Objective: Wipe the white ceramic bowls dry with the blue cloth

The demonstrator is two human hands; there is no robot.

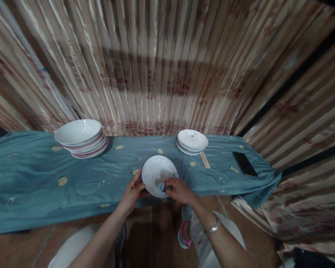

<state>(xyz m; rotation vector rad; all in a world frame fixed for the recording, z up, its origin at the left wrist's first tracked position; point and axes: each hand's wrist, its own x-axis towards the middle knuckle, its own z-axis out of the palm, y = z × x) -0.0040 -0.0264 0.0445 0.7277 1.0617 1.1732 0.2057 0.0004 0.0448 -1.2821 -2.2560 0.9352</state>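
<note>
A white plate [153, 171] is held over the near edge of the cloth-covered table, tilted a little toward me. My left hand [135, 188] grips its left rim, thumb toward the front and fingers reaching underneath. Pinched in my right hand [178, 189] is a small light-blue cloth [162, 186], pressed against the plate's inner surface at the lower right. Part of the cloth is hidden by my fingers.
At the left stands a stack of white bowls and plates [83, 139]. A smaller stack of plates [192, 140] sits back right, with chopsticks [204, 160] beside it. A black phone [245, 163] lies farther right on the teal tablecloth [80, 186]. Curtains [145, 74] hang behind.
</note>
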